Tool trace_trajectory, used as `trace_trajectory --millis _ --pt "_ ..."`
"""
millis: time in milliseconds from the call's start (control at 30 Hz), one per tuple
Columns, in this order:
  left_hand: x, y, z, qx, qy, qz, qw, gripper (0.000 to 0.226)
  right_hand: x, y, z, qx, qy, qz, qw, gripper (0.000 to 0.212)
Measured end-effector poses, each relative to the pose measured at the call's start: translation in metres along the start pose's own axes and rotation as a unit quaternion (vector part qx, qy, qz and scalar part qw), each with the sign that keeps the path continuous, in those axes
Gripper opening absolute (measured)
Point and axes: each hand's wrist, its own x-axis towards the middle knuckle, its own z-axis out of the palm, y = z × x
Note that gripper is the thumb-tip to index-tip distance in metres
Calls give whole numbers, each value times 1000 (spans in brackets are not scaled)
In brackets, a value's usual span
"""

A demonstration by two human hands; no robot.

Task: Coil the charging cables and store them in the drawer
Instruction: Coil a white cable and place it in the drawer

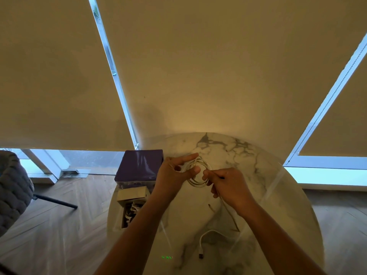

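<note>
Coiling step. Left hand [174, 171] pinches white cable coil [199, 174] above the marble table [258, 175]; right hand [224, 185] grips its loose tail beside the coil. Next, likely: wrap remaining slack, then open drawer [131, 207], left of coil.

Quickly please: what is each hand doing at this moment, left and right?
Left hand: grip closed on the round coil of white charging cable, held above the table.
Right hand: grip pinches the loose strand of the same cable.
</note>
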Motion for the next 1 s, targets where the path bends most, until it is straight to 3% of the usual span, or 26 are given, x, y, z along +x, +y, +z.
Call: trace_trajectory --millis 367,567,800,1000 --pt "0 -11 5 -123 -20 -94 988 29 -2 0 0 31 -16 -10 999 30" --pt "3 -16 2 -44 -28 -48 997 39 1 2 1 35 -2 -32 999 26" --pt "-5 -5 -7 -161 -131 -113 972 31 7 7 -5 61 29 -3 998 28" --pt "-10 1 -14 -129 -192 -79 970 55 12 10 -4 136 20 37 990 22"
